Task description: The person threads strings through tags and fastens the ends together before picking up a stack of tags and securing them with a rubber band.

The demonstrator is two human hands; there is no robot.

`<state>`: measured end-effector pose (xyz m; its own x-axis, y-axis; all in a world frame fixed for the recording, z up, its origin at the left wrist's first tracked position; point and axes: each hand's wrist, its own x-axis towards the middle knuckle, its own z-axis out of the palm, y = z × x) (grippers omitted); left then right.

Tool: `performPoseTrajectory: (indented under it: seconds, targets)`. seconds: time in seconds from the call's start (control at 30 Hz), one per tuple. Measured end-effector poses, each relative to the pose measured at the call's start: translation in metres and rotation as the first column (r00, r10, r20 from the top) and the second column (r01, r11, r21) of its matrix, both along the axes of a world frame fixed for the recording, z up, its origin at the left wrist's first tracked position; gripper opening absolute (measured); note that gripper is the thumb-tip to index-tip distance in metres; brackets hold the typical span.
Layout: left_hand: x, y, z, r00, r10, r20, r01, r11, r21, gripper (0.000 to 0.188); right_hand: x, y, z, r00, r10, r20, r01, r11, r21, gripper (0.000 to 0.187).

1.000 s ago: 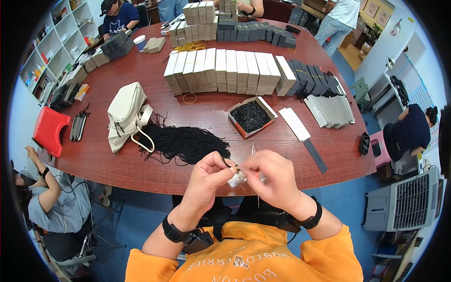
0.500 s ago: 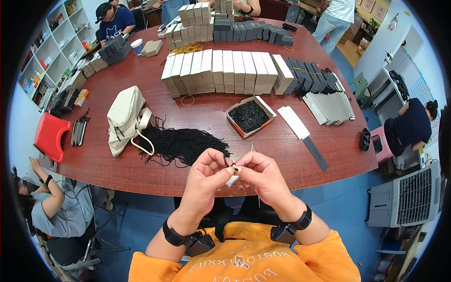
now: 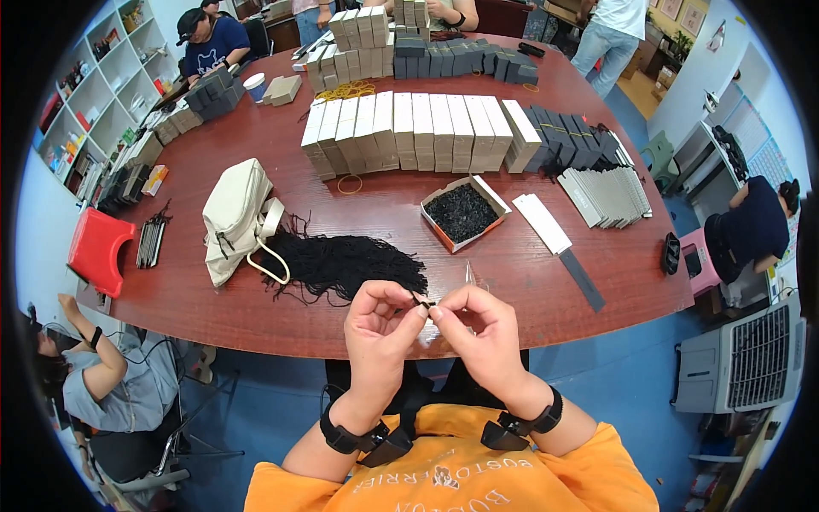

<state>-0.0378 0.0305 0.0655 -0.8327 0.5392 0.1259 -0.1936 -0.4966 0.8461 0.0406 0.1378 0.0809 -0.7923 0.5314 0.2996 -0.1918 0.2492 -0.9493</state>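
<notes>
My left hand (image 3: 374,331) and my right hand (image 3: 485,334) meet fingertip to fingertip above the table's near edge. Both pinch a short black cord (image 3: 419,301); a small part at the fingertips is too tiny to make out. Just beyond my left hand lies a heap of loose black cords (image 3: 345,266). A clear plastic bag (image 3: 432,331) shows partly behind my hands. Farther off stands a small open box (image 3: 483,232) filled with tiny black pieces. To its right, a white strip (image 3: 539,222) lies end to end with a dark grey one (image 3: 582,280).
A cream bag (image 3: 236,218) sits left of the cords. Across the table (image 3: 213,311) runs a row of white-topped card stacks (image 3: 409,132), with dark stacks (image 3: 559,141) and fanned grey cards (image 3: 606,198) to its right. A red stool (image 3: 101,247) stands at the left edge. Other people sit around.
My hands have sunk slightly toward me, still pinching the cord, and its loop between the fingers looks flatter. The whole view has shifted a little, moving the table things rightward.
</notes>
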Motion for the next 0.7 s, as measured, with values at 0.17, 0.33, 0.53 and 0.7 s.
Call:
performPoseTrajectory:
  seconds: [0.17,0.33,0.53,0.7]
  targets:
    - [-0.004,-0.003,-0.001,0.998,-0.058,-0.003,0.057,0.990,-0.127,0.026,-0.001,0.004,0.006,0.990,0.137,0.040,-0.106,0.895,-0.432,0.005]
    - [-0.002,-0.003,0.004,0.995,-0.093,-0.027,0.087,0.981,-0.175,0.020,0.001,0.008,-0.005,0.990,0.142,0.002,-0.131,0.918,-0.374,0.003]
    - [-0.005,-0.004,0.012,0.929,-0.008,-0.369,-0.146,0.911,-0.386,0.012,0.003,0.010,-0.009,0.991,0.135,0.005,-0.119,0.892,-0.437,0.005]
    - [-0.009,-0.011,0.019,0.676,-0.029,-0.737,-0.443,0.783,-0.437,0.006,0.011,0.016,-0.019,0.984,0.171,0.048,-0.115,0.818,-0.563,0.009]
